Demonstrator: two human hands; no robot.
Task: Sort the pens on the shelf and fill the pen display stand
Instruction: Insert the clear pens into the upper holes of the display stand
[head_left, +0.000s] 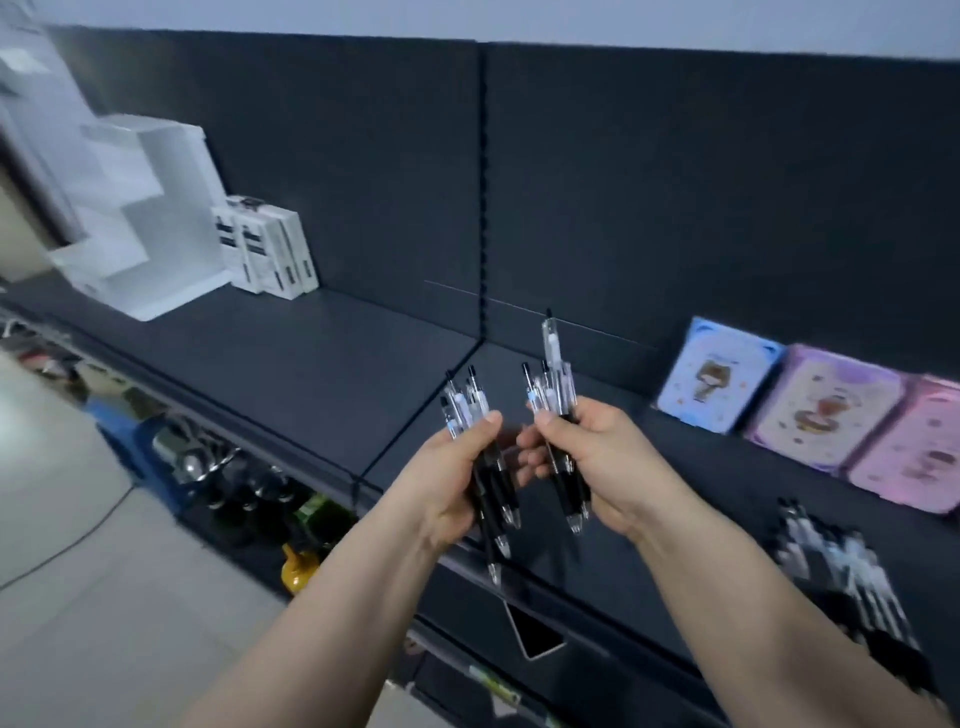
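Both hands are closed round pens over the middle of the dark shelf (291, 353). The left hand (452, 478) grips one bundle (461, 410). The right hand (597, 457) grips a second bundle (555, 379), with one pen standing higher than the rest. In each fist the pens run near upright, clicker ends up and away, tips down toward the person, and the two bundles sit just beside each other.

The white pen display stand (145, 223) stands well apart from the hands, far along the shelf to the left, its stepped tiers looking unfilled. White boxes (270, 254) stand just to its right. The left hand is the nearer one to it, so its bundle probably goes in first, tips down. More loose pens (841, 566) lie on the shelf at the near right, below some pastel notebooks (826, 410).
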